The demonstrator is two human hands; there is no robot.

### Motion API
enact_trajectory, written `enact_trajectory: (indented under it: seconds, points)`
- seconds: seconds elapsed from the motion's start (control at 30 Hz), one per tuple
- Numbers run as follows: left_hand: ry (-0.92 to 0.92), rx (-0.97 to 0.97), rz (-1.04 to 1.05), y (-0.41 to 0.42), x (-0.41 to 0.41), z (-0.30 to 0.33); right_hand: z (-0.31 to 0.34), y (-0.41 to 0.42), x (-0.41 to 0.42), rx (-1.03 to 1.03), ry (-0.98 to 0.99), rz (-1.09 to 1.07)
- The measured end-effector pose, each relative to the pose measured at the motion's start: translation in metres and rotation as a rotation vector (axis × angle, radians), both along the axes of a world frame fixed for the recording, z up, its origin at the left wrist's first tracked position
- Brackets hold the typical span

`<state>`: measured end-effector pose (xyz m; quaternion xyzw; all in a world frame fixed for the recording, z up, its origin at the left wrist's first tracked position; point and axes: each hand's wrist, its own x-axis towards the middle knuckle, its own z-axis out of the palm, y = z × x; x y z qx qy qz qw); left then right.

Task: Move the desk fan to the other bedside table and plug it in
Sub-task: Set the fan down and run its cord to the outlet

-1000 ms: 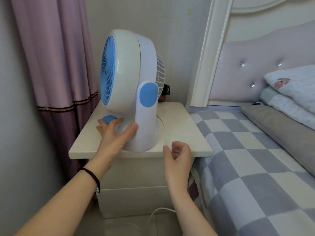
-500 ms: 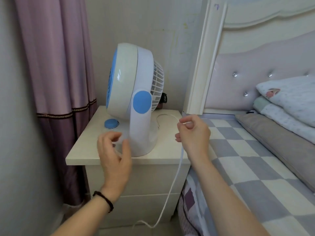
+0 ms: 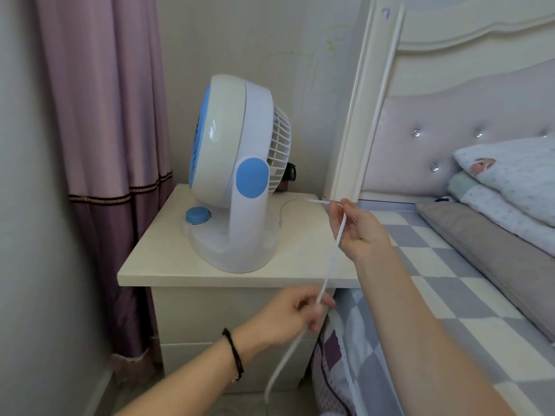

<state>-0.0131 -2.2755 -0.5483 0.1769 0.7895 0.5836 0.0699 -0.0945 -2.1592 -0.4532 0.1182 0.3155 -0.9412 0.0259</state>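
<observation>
One white-blue desk fan [image 3: 237, 175], upright, white cord [image 3: 332, 250]

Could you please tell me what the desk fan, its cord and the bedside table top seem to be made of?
Desk fan: apparently glossy moulded plastic, white with blue parts; window light glints on its rim.
Cord: looks like white flexible plastic sheathing, bending between the right hand and the left hand.
Bedside table: smooth cream top, probably painted or laminated board; no grain shows.
</observation>
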Motion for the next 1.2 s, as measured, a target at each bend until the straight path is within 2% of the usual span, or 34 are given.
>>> enact_trajectory:
  seconds: [0.07, 0.13, 0.2, 0.27, 0.4, 0.47, 0.53, 0.7, 0.77, 0.83, 0.93, 1.0, 1.07, 1.13, 1.2]
  points:
    - [0.069, 0.007, 0.119, -0.019, 0.0, 0.021, -0.005, 0.008, -0.002, 0.257, 0.022, -0.047]
    - [0.226, -0.059, 0.246, -0.042, 0.001, 0.048, -0.009, 0.016, 0.001, 0.685, 0.075, -0.061]
    - [0.392, -0.161, 0.302, -0.061, 0.003, 0.077, -0.009, 0.017, 0.01, 1.118, 0.183, -0.023]
    - [0.514, -0.255, 0.312, -0.071, 0.003, 0.104, 0.002, 0.012, 0.022, 1.372, 0.357, -0.042]
    - [0.634, -0.322, 0.322, -0.077, 0.004, 0.149, 0.049, -0.007, 0.049, 1.298, 0.899, 0.045]
    - [0.614, -0.254, 0.303, -0.08, 0.004, 0.165, 0.067, -0.013, 0.051, 1.394, 1.035, 0.031]
    - [0.563, -0.167, 0.291, -0.089, 0.005, 0.172, 0.074, -0.018, 0.045, 1.455, 1.02, -0.057]
    - [0.393, -0.093, 0.39, -0.127, 0.006, 0.162, 0.075, -0.007, 0.019, 1.019, 0.671, -0.136]
    - [0.324, -0.083, 0.419, -0.14, 0.008, 0.154, 0.073, -0.006, 0.013, 0.961, 0.559, -0.155]
    - [0.283, -0.061, 0.447, -0.145, 0.009, 0.147, 0.069, -0.012, 0.016, 1.027, 0.578, -0.111]
    - [0.316, -0.019, 0.475, -0.14, 0.009, 0.15, 0.076, -0.033, 0.037, 1.223, 0.823, 0.052]
    - [0.371, -0.041, 0.474, -0.134, 0.007, 0.154, 0.083, -0.048, 0.049, 1.449, 0.994, 0.055]
    - [0.415, -0.105, 0.463, -0.128, 0.005, 0.156, 0.089, -0.061, 0.056, 1.654, 1.133, -0.173]
    - [0.45, -0.191, 0.471, -0.124, 0.004, 0.154, 0.097, -0.068, 0.064, 1.726, 1.205, -0.438]
    - [0.473, -0.237, 0.472, -0.123, 0.005, 0.155, 0.102, -0.071, 0.068, 1.871, 1.415, -0.618]
